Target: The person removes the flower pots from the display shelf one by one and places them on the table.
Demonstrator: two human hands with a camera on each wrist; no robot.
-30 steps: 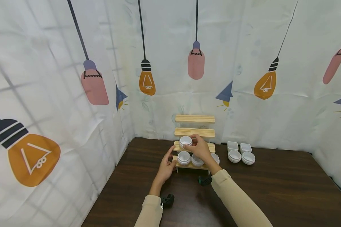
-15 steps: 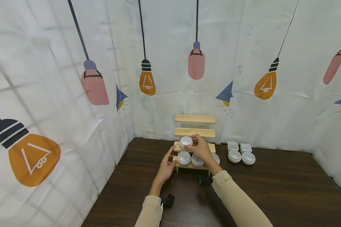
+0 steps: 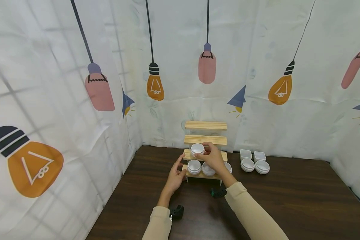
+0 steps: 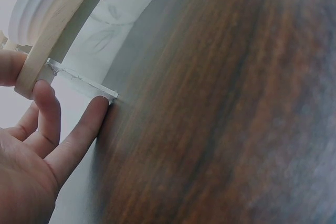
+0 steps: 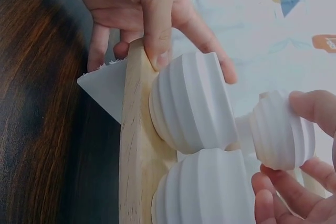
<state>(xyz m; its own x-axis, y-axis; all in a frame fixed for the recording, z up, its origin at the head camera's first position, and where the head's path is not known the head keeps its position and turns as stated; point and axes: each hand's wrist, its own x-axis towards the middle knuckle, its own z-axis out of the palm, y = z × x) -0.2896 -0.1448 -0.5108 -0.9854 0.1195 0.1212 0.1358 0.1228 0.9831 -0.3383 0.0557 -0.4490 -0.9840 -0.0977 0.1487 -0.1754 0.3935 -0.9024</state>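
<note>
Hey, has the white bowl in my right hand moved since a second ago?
Yes, slightly: in the head view, the bowl has shifted right against the wooden stand.

Head view: from my head, facing forward and down; farthest back, taking in curtain point(image 3: 174, 113), table point(image 3: 288, 193) and tiered stand point(image 3: 205, 140).
Left wrist view: rolled sideways, close on my left hand point(image 4: 31, 166) at the stand's end.
Right wrist view: rolled sideways, close, facing the white cups point(image 5: 194, 106) side-on.
Wrist views' overlap: my left hand, front shelf point(image 5: 137, 135) end.
</note>
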